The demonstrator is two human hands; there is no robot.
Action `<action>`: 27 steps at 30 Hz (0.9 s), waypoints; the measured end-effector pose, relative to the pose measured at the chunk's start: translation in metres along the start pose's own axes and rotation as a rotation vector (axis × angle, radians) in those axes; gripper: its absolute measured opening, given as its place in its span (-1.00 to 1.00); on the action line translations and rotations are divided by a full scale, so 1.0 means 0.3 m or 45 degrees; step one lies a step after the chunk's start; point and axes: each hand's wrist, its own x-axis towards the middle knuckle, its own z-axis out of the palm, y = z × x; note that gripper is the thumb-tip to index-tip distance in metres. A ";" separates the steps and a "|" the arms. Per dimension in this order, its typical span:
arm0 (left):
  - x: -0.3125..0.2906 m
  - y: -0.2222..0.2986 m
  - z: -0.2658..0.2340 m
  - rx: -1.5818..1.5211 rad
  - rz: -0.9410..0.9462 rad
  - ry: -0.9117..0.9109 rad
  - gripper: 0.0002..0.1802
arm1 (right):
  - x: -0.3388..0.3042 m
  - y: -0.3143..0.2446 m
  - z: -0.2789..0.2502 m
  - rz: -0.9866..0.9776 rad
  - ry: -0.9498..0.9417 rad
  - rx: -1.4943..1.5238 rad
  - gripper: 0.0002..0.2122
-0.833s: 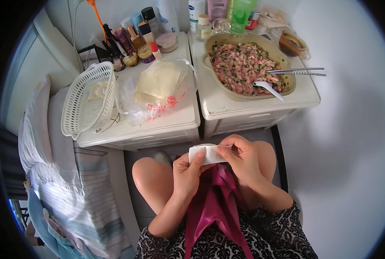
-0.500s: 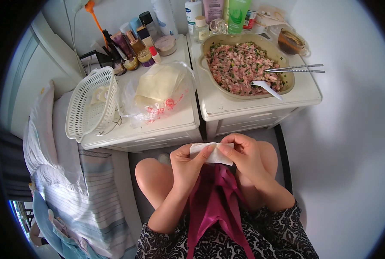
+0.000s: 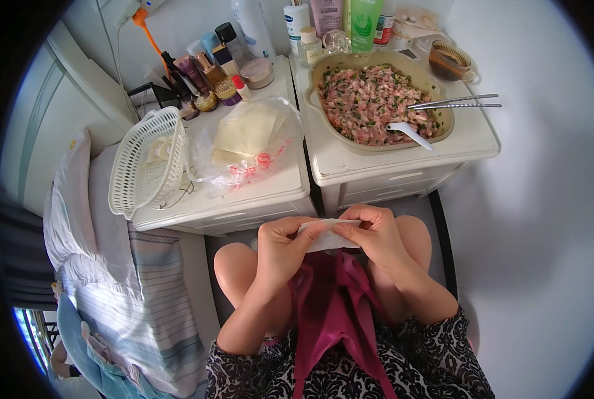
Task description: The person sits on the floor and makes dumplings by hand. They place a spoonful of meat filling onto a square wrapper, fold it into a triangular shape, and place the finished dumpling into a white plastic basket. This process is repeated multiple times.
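Between my knees, a pale folded wonton wrapper is pinched by both hands. My left hand closes thumb and fingers on its left side; my right hand grips the right side, thumb tips near each other along the top edge. Whether filling lies inside is hidden. Ahead on the right cabinet, a beige basin holds minced meat with green bits. A white spoon and metal chopsticks rest in it. To the left, a stack of wrappers lies on a clear plastic bag.
A white slotted basket with a few pale folded pieces sits at the left cabinet's edge. Cosmetic bottles and tubes line the back. A brown glass cup stands behind the basin. A bed lies left, a white wall right.
The wrapper has tilted and looks narrower, its edges drawn together under my fingers. My left hand has turned slightly and shifted a little left. The view has moved slightly.
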 end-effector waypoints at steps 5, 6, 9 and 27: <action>-0.005 0.019 -0.027 -0.009 -0.122 -0.115 -0.84 | 0.010 -0.029 -0.004 -0.069 -0.051 -0.206 -0.89; -0.008 0.020 -0.030 -0.015 -0.133 -0.116 -0.82 | 0.017 -0.040 -0.011 -0.074 -0.092 -0.276 -0.89; -0.010 0.038 -0.036 -0.263 -0.204 -0.229 -0.78 | 0.046 -0.082 -0.031 -0.151 -0.316 -0.335 -0.86; -0.045 -0.005 0.012 -0.097 -0.100 0.126 -0.73 | 0.077 -0.079 0.009 0.172 -0.187 -0.089 -0.81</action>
